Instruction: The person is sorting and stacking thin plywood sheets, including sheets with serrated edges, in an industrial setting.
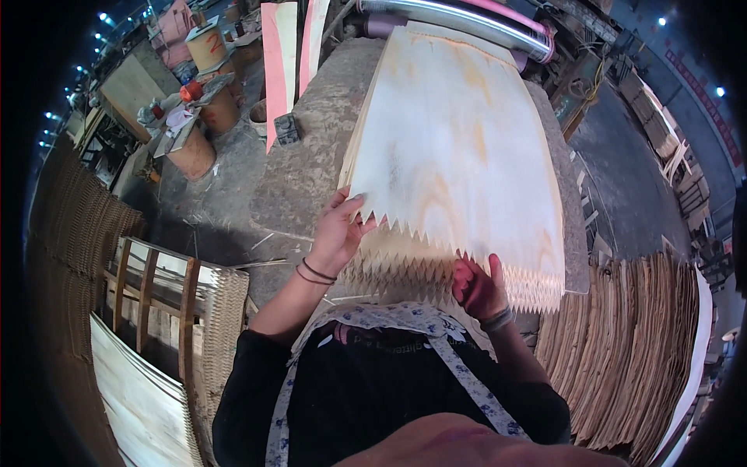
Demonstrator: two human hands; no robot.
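Observation:
A pale wood veneer sheet [459,148] with a saw-toothed near edge lies on top of a veneer stack [537,292] in front of me. My left hand [338,233] pinches the sheet's near left corner, thumb on top and fingers below. That corner is raised off the layers beneath, leaving a gap. Farther right along the same toothed edge is my right hand [481,289], its fingers curled at the sheet's teeth and its thumb upright beside them. Part of its grip is hidden by the edge. The jagged edges of the lower sheets show between my hands.
The stack rests on a worn grey table [311,148]. A shiny roller [467,27] crosses its far end. A dark block [287,129] and pink and cream strips [280,70] lie at left. Veneer bundles stand right [630,342] and left [222,335]; round drums [191,152] stand farther left.

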